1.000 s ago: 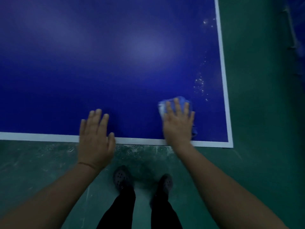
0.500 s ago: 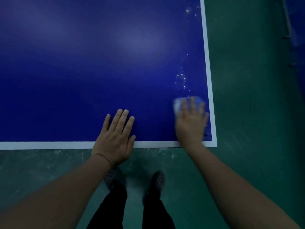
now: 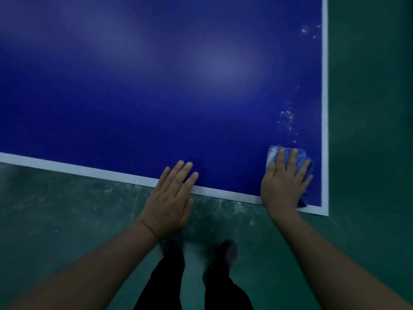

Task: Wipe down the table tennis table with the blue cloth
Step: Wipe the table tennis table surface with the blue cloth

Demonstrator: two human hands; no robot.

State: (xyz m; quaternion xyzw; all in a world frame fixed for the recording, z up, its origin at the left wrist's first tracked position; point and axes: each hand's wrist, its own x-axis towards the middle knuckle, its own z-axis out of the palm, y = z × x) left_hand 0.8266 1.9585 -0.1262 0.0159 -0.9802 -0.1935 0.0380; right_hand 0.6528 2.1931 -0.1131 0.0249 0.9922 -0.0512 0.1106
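A scuffed green floor lies below; two dark shoes and black trouser legs stand on it.

We have only one view, from a camera on the person's head. It looks forward and steeply down, from close above, on the near right corner of the worktop, which fills the upper frame; the floor and feet lie below.
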